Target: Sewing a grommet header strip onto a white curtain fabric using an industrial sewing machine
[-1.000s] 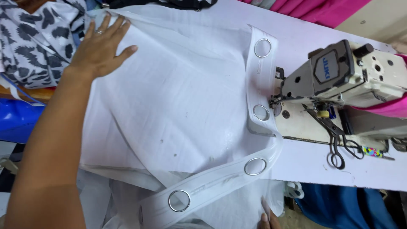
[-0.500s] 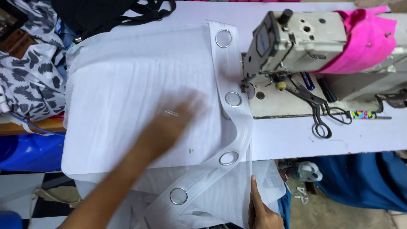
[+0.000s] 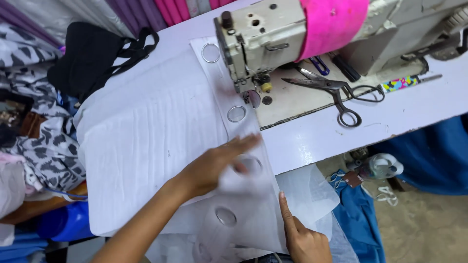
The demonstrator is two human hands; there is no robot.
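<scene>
A view from above looks down on a sewing table (image 3: 341, 141) with a pale lilac top. A large white curtain panel (image 3: 146, 141) lies spread across the left half of the table, its lower edge hanging over the near side. Along its right border runs a white header tape set with metal eyelet rings (image 3: 237, 114), spaced one after another from the far end down toward the viewer.

The left hand (image 3: 214, 165) reaches in from the lower left and lies flat on the curtain panel, fingers stretched out and open, covering one of the rings on the tape; the hand is slightly blurred. The right hand (image 3: 302, 238) sits at the bottom edge, loosely curled, index finger pointing up and pressing the hanging edge of the fabric; it grips nothing that can be seen.

An industrial sewing machine (image 3: 263, 39), cream-coloured, stands at the far right of the panel, with a bright pink cloth (image 3: 331, 22) draped over its arm. Its needle end sits just beside the header tape. Black-handled scissors (image 3: 336, 92) lie on the machine bed. A black bag (image 3: 92, 58) rests at the far left beside patterned grey-and-white fabric (image 3: 48, 146).
</scene>
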